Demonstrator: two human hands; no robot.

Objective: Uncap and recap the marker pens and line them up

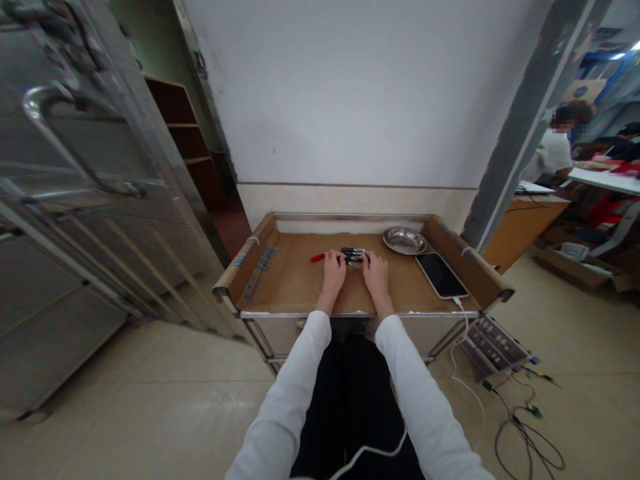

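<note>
Both my hands rest on the cardboard-lined top of a metal cart (280,280). My left hand (334,268) lies palm down with its fingers curled over a red-handled tool (317,257) that pokes out to the left. My right hand (375,269) lies beside it, fingers reaching a small cluster of black parts (353,253) between the two hands. Whether either hand grips anything is too small to make out. Both arms wear white sleeves.
A round steel dish (404,241) sits at the cart's back right, a phone (441,275) with a white cable lies near the right edge. A metal door (75,200) stands left. A power strip (493,343) and wires lie on the floor right. Another person (557,150) sits far right.
</note>
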